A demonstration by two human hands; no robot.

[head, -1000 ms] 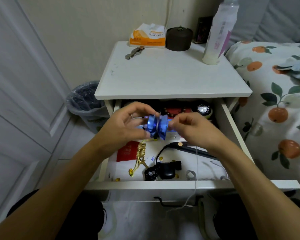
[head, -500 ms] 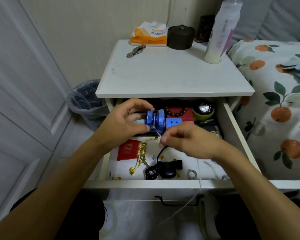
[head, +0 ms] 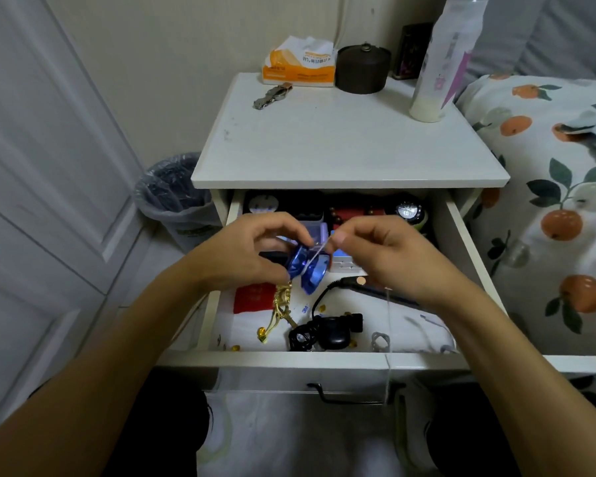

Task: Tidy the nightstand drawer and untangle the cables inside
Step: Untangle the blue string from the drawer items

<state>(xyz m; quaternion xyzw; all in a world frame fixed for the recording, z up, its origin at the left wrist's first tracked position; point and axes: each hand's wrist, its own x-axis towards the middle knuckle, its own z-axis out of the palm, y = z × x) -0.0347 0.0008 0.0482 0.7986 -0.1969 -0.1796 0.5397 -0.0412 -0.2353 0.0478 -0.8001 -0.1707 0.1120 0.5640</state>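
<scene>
Blue and glossy, the yo-yo (head: 307, 268) sits above the open drawer (head: 324, 360), where our left hand (head: 245, 251) curls its fingers (head: 291, 223) around the yo-yo's left half. To its right, our right hand (head: 389, 254) pinches the white string (head: 319, 250) running up from the yo-yo's groove. Below in the drawer lie a gold ornament (head: 281, 302) and a tangled black cable (head: 315, 330).

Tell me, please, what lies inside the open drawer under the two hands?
Visible in the drawer: a red packet, a gold ornament, a black cable bundle and a dark flat tool. The hands and the blue yo-yo cover the middle.
</scene>
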